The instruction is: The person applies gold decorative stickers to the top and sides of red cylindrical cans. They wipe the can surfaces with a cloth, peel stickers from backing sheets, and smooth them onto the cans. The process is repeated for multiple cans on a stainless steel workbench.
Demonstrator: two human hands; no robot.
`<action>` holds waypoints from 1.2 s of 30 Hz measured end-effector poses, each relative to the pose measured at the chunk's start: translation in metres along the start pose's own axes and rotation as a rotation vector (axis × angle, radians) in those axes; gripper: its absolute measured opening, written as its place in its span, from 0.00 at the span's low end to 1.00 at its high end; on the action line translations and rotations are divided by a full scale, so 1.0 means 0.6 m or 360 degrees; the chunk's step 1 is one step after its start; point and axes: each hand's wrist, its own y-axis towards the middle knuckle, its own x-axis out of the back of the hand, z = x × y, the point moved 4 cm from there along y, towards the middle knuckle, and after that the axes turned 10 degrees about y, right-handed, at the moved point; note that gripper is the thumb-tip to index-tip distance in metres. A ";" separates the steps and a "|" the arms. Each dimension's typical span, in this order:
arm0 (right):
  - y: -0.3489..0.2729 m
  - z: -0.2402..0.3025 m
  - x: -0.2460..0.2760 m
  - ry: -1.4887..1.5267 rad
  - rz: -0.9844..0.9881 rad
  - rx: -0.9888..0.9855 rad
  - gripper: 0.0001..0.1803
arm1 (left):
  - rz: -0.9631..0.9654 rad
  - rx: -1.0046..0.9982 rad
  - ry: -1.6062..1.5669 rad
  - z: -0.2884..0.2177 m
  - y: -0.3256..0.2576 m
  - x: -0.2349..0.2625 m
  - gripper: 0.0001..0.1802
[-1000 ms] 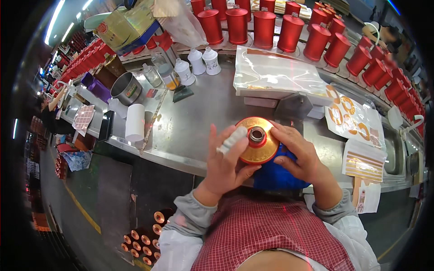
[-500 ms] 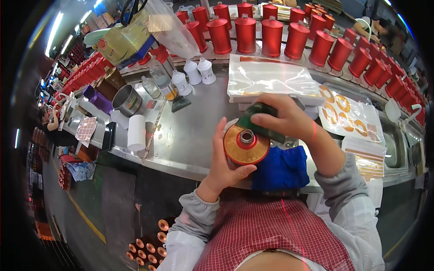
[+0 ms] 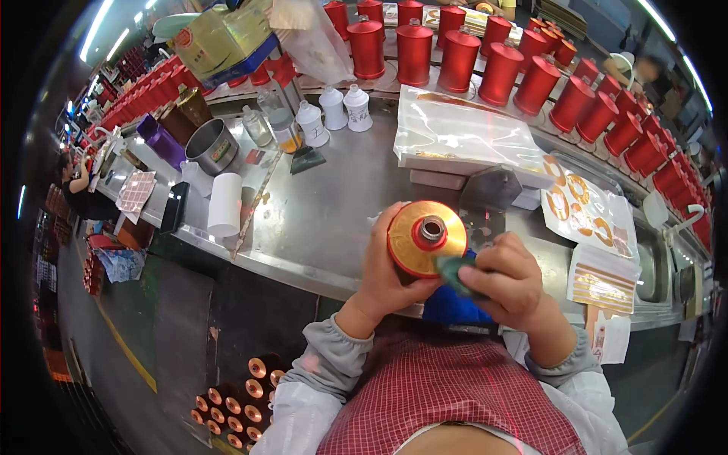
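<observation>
My left hand (image 3: 385,277) wraps around a red bottle with a gold top and short neck (image 3: 427,237), held upright over the front edge of the steel workbench (image 3: 326,220). My right hand (image 3: 509,282) pinches a small dark green pad (image 3: 453,270) against the bottle's lower right side. A blue cloth (image 3: 449,308) lies under both hands at the bench edge.
Rows of red bottles (image 3: 500,72) line the back of the bench. Small white bottles (image 3: 334,110), a metal pot (image 3: 212,145), a white roll (image 3: 224,205), a bagged tray (image 3: 462,136) and gold sticker sheets (image 3: 588,212) lie around. More red bottles (image 3: 235,402) stand on the floor. Another person (image 3: 76,189) sits far left.
My right hand came back from the far side of the bottle to its near right side with the green pad. The white cap seen earlier in my left hand is gone.
</observation>
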 end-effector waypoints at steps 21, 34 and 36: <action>0.033 -0.021 0.032 0.0239 -0.0219 -0.0571 0.18 | -0.0346 -0.0077 0.0385 -0.046 0.008 0.003 0.57; -0.030 -0.085 -0.038 0.0636 -0.0089 -0.0769 0.24 | -0.0635 -0.0667 0.1070 -0.064 -0.037 -0.018 0.20; -0.034 -0.086 -0.037 0.0636 -0.0097 -0.0756 0.25 | -0.0425 -0.0924 0.1143 -0.073 -0.053 -0.026 0.16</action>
